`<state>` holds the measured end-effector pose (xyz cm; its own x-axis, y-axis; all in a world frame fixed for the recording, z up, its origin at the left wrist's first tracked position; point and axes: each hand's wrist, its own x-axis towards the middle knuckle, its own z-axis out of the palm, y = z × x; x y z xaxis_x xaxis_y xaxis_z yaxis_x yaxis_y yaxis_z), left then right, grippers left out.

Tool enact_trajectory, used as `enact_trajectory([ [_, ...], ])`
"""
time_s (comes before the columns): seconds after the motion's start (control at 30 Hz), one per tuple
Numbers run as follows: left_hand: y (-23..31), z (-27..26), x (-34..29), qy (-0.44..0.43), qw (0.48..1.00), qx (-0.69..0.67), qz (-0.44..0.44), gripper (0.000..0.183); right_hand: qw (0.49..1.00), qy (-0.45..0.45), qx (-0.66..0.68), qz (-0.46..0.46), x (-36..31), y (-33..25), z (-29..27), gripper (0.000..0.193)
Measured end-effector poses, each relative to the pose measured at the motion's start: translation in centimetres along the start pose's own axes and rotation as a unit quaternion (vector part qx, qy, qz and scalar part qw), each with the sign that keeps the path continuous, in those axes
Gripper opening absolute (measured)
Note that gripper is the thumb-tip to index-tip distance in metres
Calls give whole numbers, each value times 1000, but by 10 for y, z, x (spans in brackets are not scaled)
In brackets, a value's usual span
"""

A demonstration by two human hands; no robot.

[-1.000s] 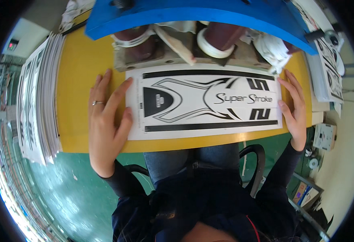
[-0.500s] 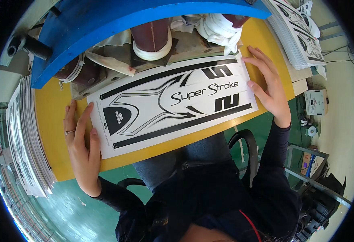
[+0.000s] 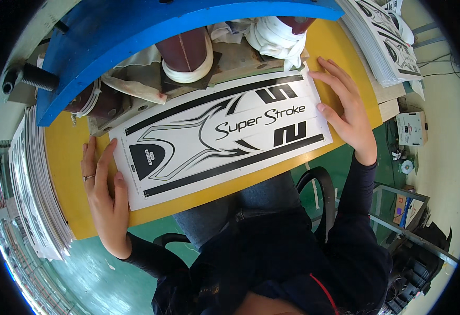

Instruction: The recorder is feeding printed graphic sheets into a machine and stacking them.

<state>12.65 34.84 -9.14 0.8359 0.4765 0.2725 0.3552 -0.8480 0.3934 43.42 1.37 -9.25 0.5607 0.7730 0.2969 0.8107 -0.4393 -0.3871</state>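
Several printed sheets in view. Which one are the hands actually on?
The single printed sheet lying flat on the yellow table, with the left hand and right hand at its ends. The left stack and right stack are untouched.

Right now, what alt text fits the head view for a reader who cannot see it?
Both hands, the left hand and right hand, press flat on the ends of a white printed sheet on a yellow table, below a blue machine part.

Bright, even light; sharp centre, fisheye-bent edges.
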Motion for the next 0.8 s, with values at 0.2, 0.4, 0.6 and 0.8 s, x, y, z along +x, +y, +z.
enact_trajectory([
  [0.2, -1, 1, 0, -3, 1000, 4, 6, 47, 1000, 1, -11, -6, -1, 1, 1, 52],
  [0.4, -1, -1, -1, -5, 1000, 13, 4, 48, 1000, 0, -13, -3, 0, -1, 1, 51],
  [0.6, 0, -2, -1, -5, 1000, 11, 3, 47, 1000, 2, -8, -3, 0, 0, 0, 53],
  [0.8, -4, 1, -1, -9, 1000, 14, 5, 45, 1000, -2, -9, -3, 0, 1, 2, 53],
])
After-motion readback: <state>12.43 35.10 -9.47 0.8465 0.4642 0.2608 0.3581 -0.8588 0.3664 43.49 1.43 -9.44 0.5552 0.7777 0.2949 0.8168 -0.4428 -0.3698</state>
